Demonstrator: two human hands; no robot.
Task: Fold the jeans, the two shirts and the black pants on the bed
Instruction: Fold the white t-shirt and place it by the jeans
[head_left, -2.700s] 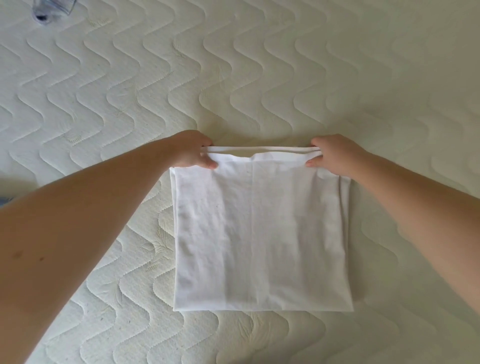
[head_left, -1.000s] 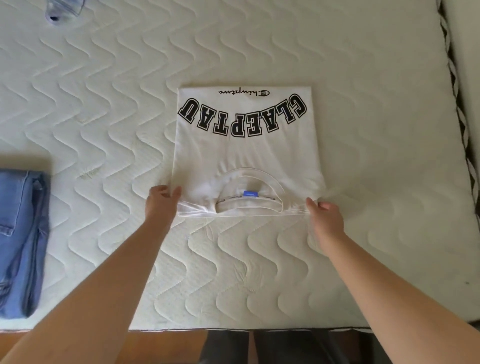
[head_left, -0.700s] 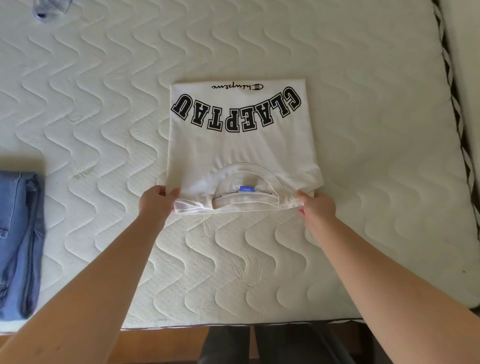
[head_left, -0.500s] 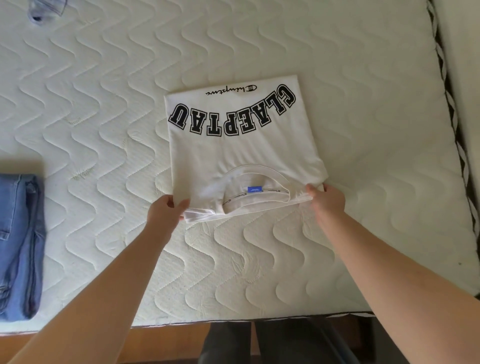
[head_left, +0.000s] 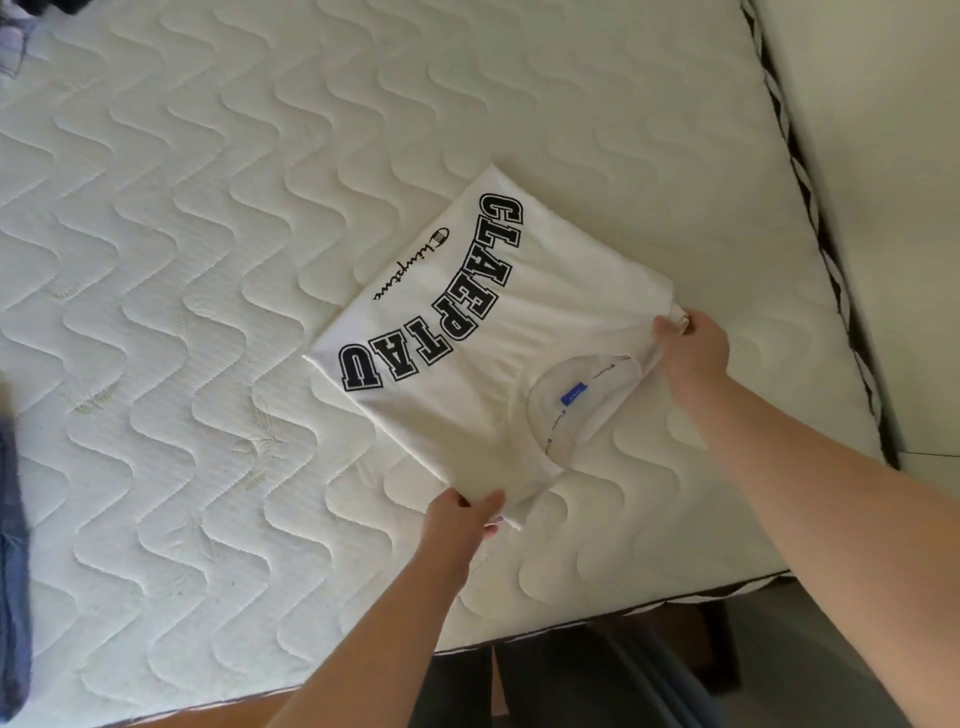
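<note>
On the bed (head_left: 156, 260), right of middle and near the front edge, lies the folded white shirt (head_left: 467, 415), print side up.

Head view, what has changed: 2.7 s ago the shirt lay plain side up, both hands at its far edge. By 1.0 s ago it was flipped, lettering and collar showing, square to the bed. Now it sits turned about a quarter, lettering running up toward the far right, collar end toward the person. The collar-end corners look raised off the quilting, the rest drags on it. The jeans (head_left: 13, 545), clear at the left edge half a second ago, now show only as a blurred blue strip. The camera has swung right.

Hands: left hand (head_left: 460, 512) pinches the near corner, thumb on top, fingers tucked under the cloth. Right hand (head_left: 691, 345) grips the right-hand corner, fingers curled round a bunched hem edge.

Reading: folding of this shirt looks finished. The turn suggests it is being carried or slid aside to be stacked, probably rightward. One shirt and the jeans look done. A dark scrap at the top left corner cannot be identified.

Materials and shapes: shirt is soft knit cotton, limp, lightly creased, a rough square of several layers. Black block letters in an arc, small script logo beside them, ribbed round collar with a blue tag (head_left: 573, 392). Bed surface is cream quilted fabric, wavy stitched channels, padded, with a black-and-white piped edge (head_left: 810, 208).
</note>
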